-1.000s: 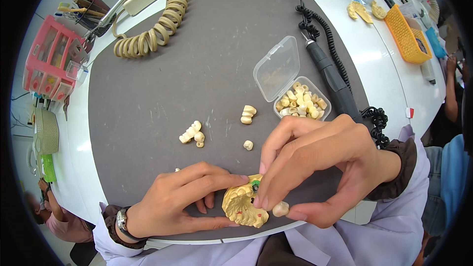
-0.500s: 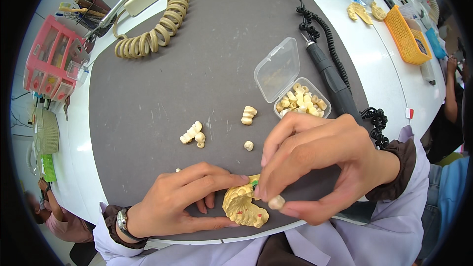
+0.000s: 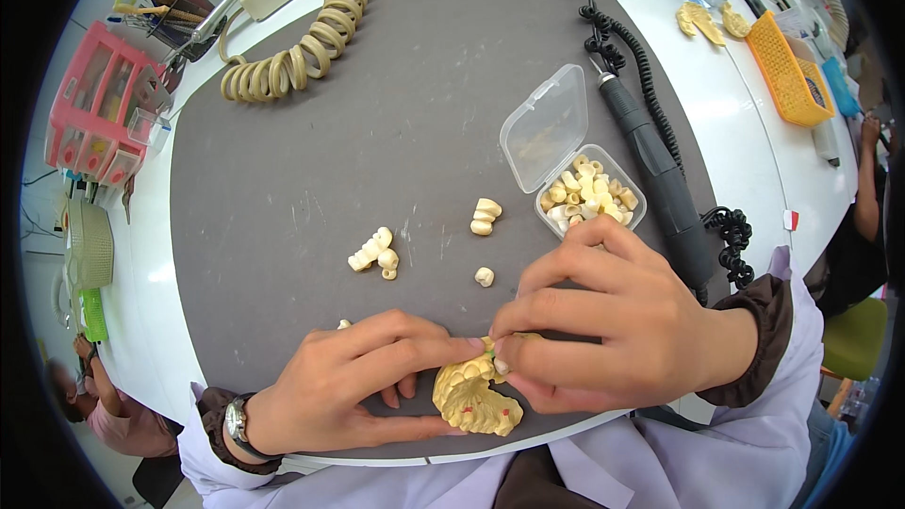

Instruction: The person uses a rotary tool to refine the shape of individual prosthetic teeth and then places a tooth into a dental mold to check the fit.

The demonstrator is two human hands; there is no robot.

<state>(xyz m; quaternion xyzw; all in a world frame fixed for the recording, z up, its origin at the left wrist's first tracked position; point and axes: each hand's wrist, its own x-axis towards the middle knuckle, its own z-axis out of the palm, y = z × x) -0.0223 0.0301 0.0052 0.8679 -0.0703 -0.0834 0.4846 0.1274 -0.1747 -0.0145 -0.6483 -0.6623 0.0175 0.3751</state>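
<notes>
A yellow plaster dental cast [image 3: 476,403] with small red marks rests near the front edge of the grey mat. My left hand [image 3: 353,382] steadies it between thumb and forefinger. My right hand [image 3: 613,325] pinches a small cream tooth crown [image 3: 501,367] against the cast's right side, beside a green spot; the fingers hide most of the crown. Beyond my hands lie a joined cluster of crowns [image 3: 374,253], a shorter joined piece [image 3: 485,216] and a single crown [image 3: 484,277]. Another pale piece [image 3: 344,324] shows partly behind my left hand.
Just past my right hand stands a clear plastic box [image 3: 642,214] of crowns, lid up. A black rotary handpiece [image 3: 650,165] and its coiled cord lie alongside. A beige coiled hose [image 3: 311,61] is at the far left, an orange basket [image 3: 790,75] at the far right.
My right hand has brought the crown leftward from beside the cast onto its right side, fingers now closer together. My left hand keeps its hold. The view has shifted slightly.
</notes>
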